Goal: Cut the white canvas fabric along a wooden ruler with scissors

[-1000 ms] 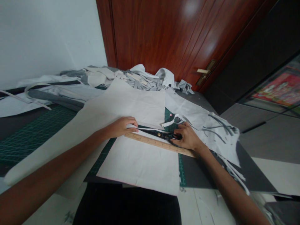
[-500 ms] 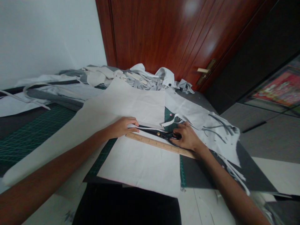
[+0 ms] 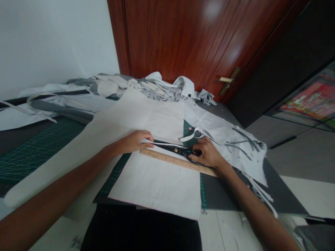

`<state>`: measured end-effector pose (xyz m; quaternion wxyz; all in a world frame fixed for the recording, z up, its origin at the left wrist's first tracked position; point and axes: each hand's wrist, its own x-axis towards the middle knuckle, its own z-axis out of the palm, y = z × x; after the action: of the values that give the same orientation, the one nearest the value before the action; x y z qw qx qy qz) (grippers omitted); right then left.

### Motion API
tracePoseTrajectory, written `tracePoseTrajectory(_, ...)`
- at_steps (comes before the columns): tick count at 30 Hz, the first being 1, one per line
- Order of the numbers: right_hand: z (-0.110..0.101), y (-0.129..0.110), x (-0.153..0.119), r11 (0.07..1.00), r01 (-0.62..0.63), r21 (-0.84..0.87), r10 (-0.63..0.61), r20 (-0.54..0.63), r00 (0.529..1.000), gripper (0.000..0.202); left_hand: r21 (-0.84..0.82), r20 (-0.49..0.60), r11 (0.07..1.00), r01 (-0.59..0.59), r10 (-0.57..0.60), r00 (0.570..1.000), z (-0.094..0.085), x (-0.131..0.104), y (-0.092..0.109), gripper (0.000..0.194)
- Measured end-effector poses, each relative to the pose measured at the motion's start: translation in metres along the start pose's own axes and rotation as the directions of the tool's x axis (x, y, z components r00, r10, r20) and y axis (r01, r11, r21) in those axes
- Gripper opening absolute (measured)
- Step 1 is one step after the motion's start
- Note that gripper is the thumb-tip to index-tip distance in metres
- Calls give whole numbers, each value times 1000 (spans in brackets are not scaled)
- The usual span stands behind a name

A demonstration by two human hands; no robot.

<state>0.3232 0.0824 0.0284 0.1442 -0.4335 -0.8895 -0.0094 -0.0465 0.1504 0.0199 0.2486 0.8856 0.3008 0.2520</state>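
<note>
- Right-hand grip first: the right hand (image 3: 209, 153) has its fingers wrapped around the handles of the black scissors (image 3: 176, 150), whose blades point left — how far they stand apart is hard to make out.
- Left hand (image 3: 136, 141): thumb and fingertips come together on the left end of a narrow white strip (image 3: 169, 143), just beyond the blade tips.
- Since a second ago, little has changed: the scissors sit slightly further left along the ruler (image 3: 172, 160), and their lower handle loop shows more, while the left hand keeps its place. That suggests cutting in small advances, with the far end held steady; whether the strip is fully free, I cannot tell.
- White cloth (image 3: 159, 184) lies below the ruler, its near edge hanging past the tabletop (image 3: 222, 197). It looks flat and matt, lightly creased, with a faint pinkish line at its left and near edges. The wooden ruler rests across its upper part, slanting down to the right beneath the right wrist.
- Further out, a large cream cloth (image 3: 146, 116) spreads over the green cutting mat (image 3: 42, 146); grey strips (image 3: 244, 137) lie on pale fabric (image 3: 206, 120) to the right.
- Furthest off, a heap of scraps (image 3: 157, 90) sits before the reddish door (image 3: 167, 38).
</note>
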Motion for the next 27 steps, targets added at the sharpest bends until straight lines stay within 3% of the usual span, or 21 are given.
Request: tracePoseTrajectory(27,0,3,-1,1000,26,-17,-26,-1,1000,41,17,-21,1000,-26,27,999,2,-1,-1,34)
